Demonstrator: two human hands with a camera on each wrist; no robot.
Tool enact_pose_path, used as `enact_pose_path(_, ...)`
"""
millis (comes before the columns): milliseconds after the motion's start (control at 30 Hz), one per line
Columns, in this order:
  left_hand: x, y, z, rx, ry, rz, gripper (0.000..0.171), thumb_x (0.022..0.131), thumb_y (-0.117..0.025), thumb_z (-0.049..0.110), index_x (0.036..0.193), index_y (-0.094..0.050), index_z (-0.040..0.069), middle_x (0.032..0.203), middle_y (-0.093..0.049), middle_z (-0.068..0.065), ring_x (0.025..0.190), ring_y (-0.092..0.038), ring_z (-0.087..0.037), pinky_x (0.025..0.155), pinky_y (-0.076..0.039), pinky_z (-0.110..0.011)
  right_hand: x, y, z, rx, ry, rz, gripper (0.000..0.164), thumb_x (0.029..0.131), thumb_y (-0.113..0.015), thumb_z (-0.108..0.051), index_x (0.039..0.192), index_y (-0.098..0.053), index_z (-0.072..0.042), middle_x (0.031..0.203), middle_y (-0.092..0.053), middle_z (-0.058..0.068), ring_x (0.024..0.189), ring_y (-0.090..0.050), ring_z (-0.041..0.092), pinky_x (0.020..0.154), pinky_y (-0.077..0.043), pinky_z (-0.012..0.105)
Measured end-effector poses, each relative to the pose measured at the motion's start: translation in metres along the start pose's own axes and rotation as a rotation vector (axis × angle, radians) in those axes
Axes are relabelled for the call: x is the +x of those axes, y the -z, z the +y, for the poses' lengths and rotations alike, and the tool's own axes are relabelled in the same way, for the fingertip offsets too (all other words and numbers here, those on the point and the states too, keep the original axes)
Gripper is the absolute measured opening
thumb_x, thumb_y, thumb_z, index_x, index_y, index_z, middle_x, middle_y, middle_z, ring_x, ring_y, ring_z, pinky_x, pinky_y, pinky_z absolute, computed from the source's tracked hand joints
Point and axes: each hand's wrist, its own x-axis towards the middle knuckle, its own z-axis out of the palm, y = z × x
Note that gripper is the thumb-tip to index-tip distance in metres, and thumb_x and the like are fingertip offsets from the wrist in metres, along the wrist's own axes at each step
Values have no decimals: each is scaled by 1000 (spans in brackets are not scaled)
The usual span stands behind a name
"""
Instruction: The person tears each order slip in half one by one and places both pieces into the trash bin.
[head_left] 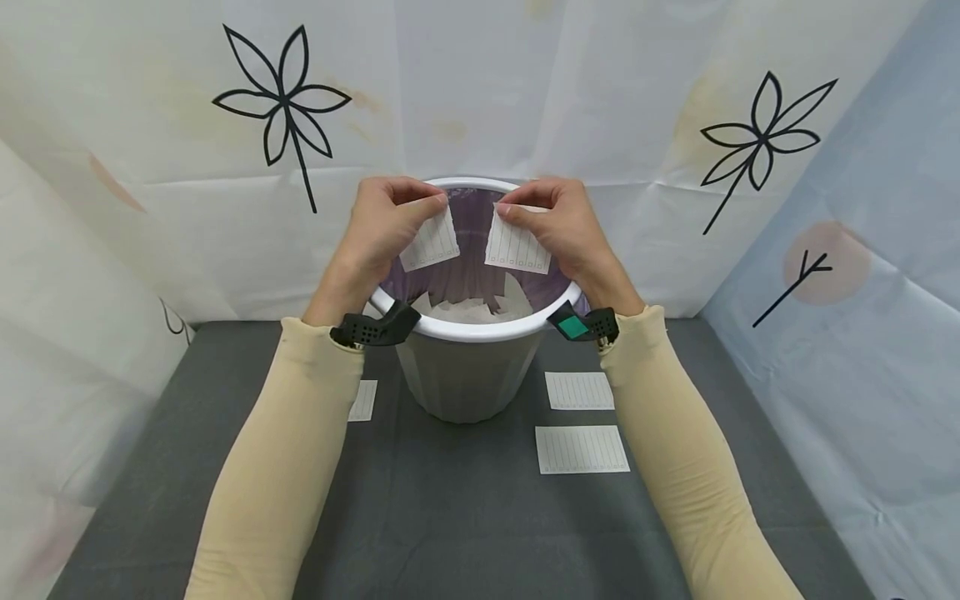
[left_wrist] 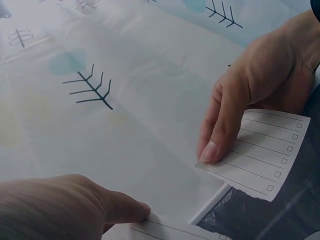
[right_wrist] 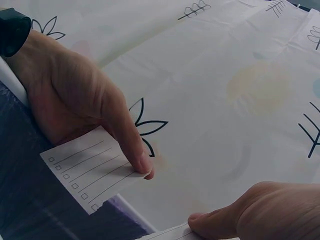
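Observation:
My left hand (head_left: 390, 218) pinches a torn piece of lined checklist paper (head_left: 432, 242) between thumb and fingers. A second torn piece (head_left: 519, 243), with a row of small boxes along one side, is pinched by my right hand (head_left: 558, 223). A gap separates the two pieces, and their facing edges look ragged. Both hands are above the white bin (head_left: 468, 332), which has a purplish liner (head_left: 474, 221). Paper scraps (head_left: 472, 311) lie inside it. The wrist views show thumb and fingertips on the left piece (right_wrist: 82, 167) and the right piece (left_wrist: 270, 152).
Two lined sheets (head_left: 581, 450) lie on the dark grey tabletop (head_left: 450, 517) to the right of the bin. Another sheet (head_left: 363, 401) is partly hidden by the left forearm. White patterned cloth (head_left: 480, 100) hangs behind and along the sides.

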Motion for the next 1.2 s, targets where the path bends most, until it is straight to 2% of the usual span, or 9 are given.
enact_pose_path(333, -4, -2, 3, 228, -11, -8, 19, 95, -68, 14, 107, -76, 3, 111, -67, -6, 102, -54, -17, 81, -43, -32, -2, 1, 0, -127, 85, -63, 11, 86, -79, 0, 96, -77, 5, 87, -67, 3, 87, -59, 19, 66, -47, 29)
enact_pose_path(467, -4, -2, 2, 292, -5, -48, 18, 96, -67, 15, 107, -76, 4, 111, -69, -6, 103, -55, -18, 84, -42, -33, -3, 1, -1, -210, 112, -70, 9, 86, -80, -2, 94, -78, 3, 86, -65, 4, 86, -57, 18, 68, -44, 28)
enact_pose_path(633, -5, -1, 3, 350, -3, -98, 18, 96, -67, 15, 108, -75, 5, 114, -70, -6, 108, -57, -19, 89, -43, -36, -4, -1, -2, -358, 134, -60, 8, 88, -79, -4, 95, -79, 0, 90, -65, 5, 90, -59, 16, 73, -46, 27)
enact_pose_path(767, -5, -1, 3, 373, 3, -113, 17, 97, -67, 15, 109, -75, 6, 115, -69, -5, 107, -58, -20, 88, -44, -37, -6, -1, -4, -439, 135, -52, 8, 88, -79, -6, 95, -80, -3, 94, -67, 5, 95, -60, 16, 76, -47, 28)
enact_pose_path(867, -5, -1, 2, 370, -4, -120, 17, 96, -67, 15, 108, -75, 5, 113, -69, -6, 104, -58, -20, 85, -44, -36, -6, -2, -4, -458, 129, -54, 8, 88, -80, -6, 95, -80, -4, 94, -67, 6, 96, -60, 16, 76, -47, 28)
enact_pose_path(1200, -7, -3, 2, 298, -14, -147, 13, 96, -70, 10, 106, -75, 3, 99, -69, -8, 90, -58, -20, 78, -45, -32, -7, -2, -4, -366, 106, -76, 10, 87, -81, -6, 95, -80, -2, 92, -66, 6, 90, -60, 16, 72, -47, 27)
